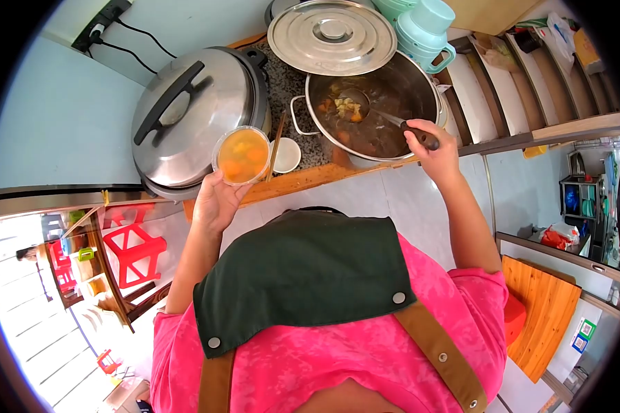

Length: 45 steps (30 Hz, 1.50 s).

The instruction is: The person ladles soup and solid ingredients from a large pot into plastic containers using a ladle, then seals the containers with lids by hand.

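My left hand (217, 199) holds a clear round bowl (242, 155) of orange soup with chunks in it, beside the large cooker. My right hand (432, 148) grips the dark handle of a metal ladle (386, 117). The ladle's bowl holds yellow and orange pieces over the broth in a big steel pot (310, 103). A steel lid (332, 38) lies partly across the pot's far rim. Between the bowl and the pot are a small white cup (286, 155) and a pair of wooden chopsticks (276, 146).
A large lidded cooker (193, 117) stands at the left of the counter (310, 180). Behind the pot is a turquoise jug (426, 34). Stairs (523, 82) rise at the right. Red stools (134, 255) and a wooden table (541, 313) stand below.
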Tool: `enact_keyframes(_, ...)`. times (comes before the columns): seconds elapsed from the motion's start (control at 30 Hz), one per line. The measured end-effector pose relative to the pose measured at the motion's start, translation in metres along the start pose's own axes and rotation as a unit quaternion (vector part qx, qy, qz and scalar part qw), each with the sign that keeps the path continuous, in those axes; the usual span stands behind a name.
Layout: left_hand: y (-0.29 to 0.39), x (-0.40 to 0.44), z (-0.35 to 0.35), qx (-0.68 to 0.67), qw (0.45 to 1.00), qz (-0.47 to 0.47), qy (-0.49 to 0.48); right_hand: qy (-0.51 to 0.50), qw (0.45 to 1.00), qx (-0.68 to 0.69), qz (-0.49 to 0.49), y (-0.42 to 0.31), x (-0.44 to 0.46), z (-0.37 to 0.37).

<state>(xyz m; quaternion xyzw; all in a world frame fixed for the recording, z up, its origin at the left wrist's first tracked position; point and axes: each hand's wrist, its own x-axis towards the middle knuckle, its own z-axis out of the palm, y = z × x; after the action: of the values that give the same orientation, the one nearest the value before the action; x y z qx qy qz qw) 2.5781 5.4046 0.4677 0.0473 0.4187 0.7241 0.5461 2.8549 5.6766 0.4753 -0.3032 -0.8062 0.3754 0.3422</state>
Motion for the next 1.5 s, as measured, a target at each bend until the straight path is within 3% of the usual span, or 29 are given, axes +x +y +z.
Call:
enact_keyframes(0.07,0.000,-0.002,-0.001,0.001,1.000,0.000,-0.002,0.017,0.996,-0.061,-0.065,-0.007,0.001,-0.002)
enact_keyframes(0.2,-0.001,-0.004,0.001,0.001,1.000,0.006,0.003,-0.007,0.998,-0.060,-0.013,-0.014,0.003,-0.011)
enact_keyframes(0.4,-0.004,-0.008,0.000,0.006,1.000,0.007,-0.003,-0.008,0.992,-0.085,-0.089,-0.016,0.000,-0.018)
enact_keyframes(0.47,-0.004,-0.008,0.000,0.008,1.000,0.006,-0.002,0.037,0.997,-0.071,-0.003,-0.006,0.000,-0.022)
enact_keyframes(0.53,-0.005,-0.010,-0.001,0.010,1.000,0.005,-0.001,0.048,0.996,-0.075,0.022,-0.004,0.000,-0.028)
enact_keyframes(0.6,-0.006,-0.009,-0.004,0.011,1.000,-0.002,0.003,0.109,0.975,0.074,0.177,-0.007,0.003,-0.035)
enact_keyframes(0.8,-0.008,-0.010,-0.002,0.011,1.000,-0.002,0.008,0.115,0.972,0.101,0.181,-0.015,-0.006,-0.047)
enact_keyframes(0.93,-0.008,-0.009,0.000,0.013,1.000,-0.001,0.003,0.082,0.981,0.104,0.140,-0.015,-0.016,-0.043)
enact_keyframes(1.0,-0.009,-0.009,0.001,0.014,1.000,0.000,0.006,0.054,0.996,0.003,0.069,-0.016,-0.019,-0.042)
enact_keyframes(1.07,-0.009,-0.009,0.001,0.013,1.000,-0.002,0.007,0.038,0.997,-0.010,0.064,-0.009,-0.019,-0.042)
enact_keyframes(1.13,-0.010,-0.009,0.002,0.011,1.000,-0.005,0.008,0.010,0.995,-0.083,-0.053,-0.009,-0.019,-0.037)
enact_keyframes(1.4,-0.012,-0.010,0.006,0.013,1.000,-0.009,0.000,-0.094,0.989,-0.072,-0.086,0.003,-0.018,-0.007)
enact_keyframes(1.5,-0.012,-0.012,0.009,0.009,1.000,-0.004,-0.006,-0.098,0.993,-0.050,-0.038,0.006,-0.018,-0.002)
